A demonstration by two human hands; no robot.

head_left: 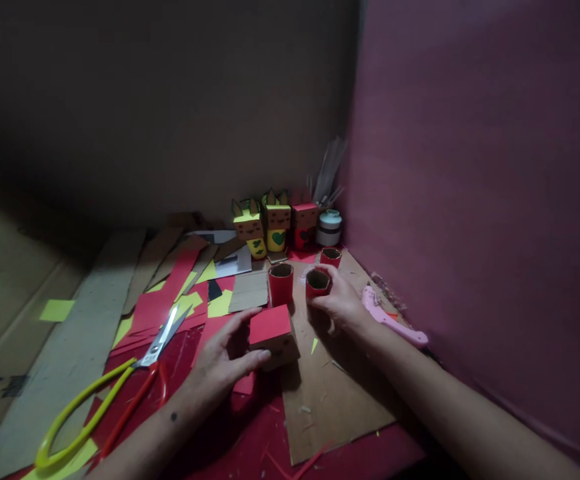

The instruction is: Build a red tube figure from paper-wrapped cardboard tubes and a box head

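Observation:
My left hand [223, 363] grips a small cardboard box with a red paper top [271, 335] and a drawn face on its side, just above the work surface. My right hand [340, 301] is shut on a short red-wrapped cardboard tube [317, 283] standing on a brown cardboard sheet [330, 393]. Two more red tubes stand close by, one to the left [281, 283] and one behind [331, 256]. Three finished box figures with ears and hearts [276, 227] stand at the back.
Scissors with yellow and red handles [120, 387] lie at the left on red and yellow paper scraps [170, 303]. A pink cutter [393, 320] lies by the purple wall [480, 200]. A white jar [329, 227] and sticks stand in the corner.

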